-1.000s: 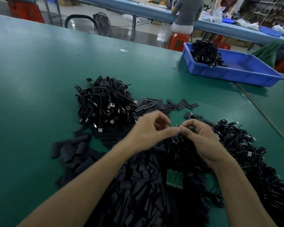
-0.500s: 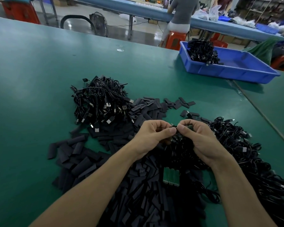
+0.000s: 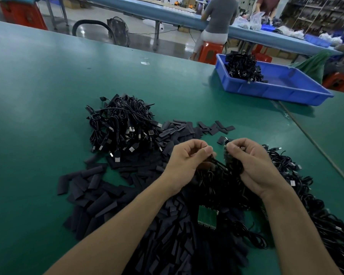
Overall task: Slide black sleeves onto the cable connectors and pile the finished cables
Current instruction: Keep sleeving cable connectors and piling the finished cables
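Your hands were close together but not touching, raised just over the middle of the work on the green table [image 3: 38,100]. Your left hand [image 3: 189,161] had its fingers curled, thumb and forefinger pinching a thin black cable [image 3: 219,164]. That cable ran down and right into the bundle of cables [image 3: 233,165], which your right hand [image 3: 254,167] gripped with curled fingers. A connector end seemed to sit at your right fingertips, but it was too small and dark to be sure, and I could not tell whether a sleeve was on it. Loose black sleeves [image 3: 99,195] lay spread across the near and left part of the table, under your forearms, with a strip of green circuit boards [image 3: 207,216] among them. The pile of finished cables [image 3: 123,128] sat far and left of your hands, and a heap of tangled cables [image 3: 310,197] trailed off to the right. A blue tray [image 3: 276,94] holding more cables stood well apart at the far right. By my reading you were mid-fitting, with one cable singled out for its sleeve. The next move called for lining a sleeve's mouth squarely with the connector, pushing it fully home, then freeing that cable and dropping it on the far-left pile.
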